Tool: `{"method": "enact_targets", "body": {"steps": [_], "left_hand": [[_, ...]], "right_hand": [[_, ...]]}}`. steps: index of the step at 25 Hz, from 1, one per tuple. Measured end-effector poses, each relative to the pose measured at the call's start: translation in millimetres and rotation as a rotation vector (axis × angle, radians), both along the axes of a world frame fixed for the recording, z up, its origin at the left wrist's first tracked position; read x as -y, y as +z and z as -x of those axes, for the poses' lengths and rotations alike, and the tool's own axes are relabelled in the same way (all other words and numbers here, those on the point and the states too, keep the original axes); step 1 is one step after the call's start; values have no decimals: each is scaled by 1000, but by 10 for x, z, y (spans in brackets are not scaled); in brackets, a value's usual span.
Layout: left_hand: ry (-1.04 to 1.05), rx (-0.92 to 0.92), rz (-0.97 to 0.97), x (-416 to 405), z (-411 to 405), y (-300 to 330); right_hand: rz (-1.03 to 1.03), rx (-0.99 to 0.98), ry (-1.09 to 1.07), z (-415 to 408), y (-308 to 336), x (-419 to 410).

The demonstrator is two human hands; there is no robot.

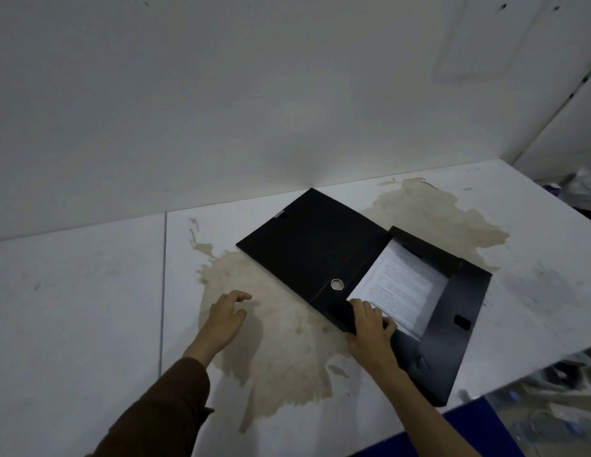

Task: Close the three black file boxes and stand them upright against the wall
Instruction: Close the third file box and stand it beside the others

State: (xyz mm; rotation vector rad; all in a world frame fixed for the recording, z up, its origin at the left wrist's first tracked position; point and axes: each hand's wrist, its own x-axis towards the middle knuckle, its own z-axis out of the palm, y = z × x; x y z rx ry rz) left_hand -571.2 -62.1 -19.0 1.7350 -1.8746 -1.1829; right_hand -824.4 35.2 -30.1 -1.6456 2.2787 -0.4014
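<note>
Black plastic is seen in only one file box (380, 285), lying open and flat on the white table (89, 291), its far corner near the wall (221, 110). One stack of printed papers (399, 285) lies inside. The right hand (370, 324) is laid on the box's near edge, fingers (360, 308) bent over it, thumb beside the papers. The left hand (226, 316) is held half open, apparently just above a brown stain (281, 341); nothing is gripped. The box's near right corner is blurred.
</note>
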Motion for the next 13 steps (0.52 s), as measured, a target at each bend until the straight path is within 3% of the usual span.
{"method": "enact_targets", "body": {"steps": [13], "left_hand": [[109, 346, -85, -137, -404, -174]], "right_hand": [[-50, -37, 688, -286, -29, 94]]}}
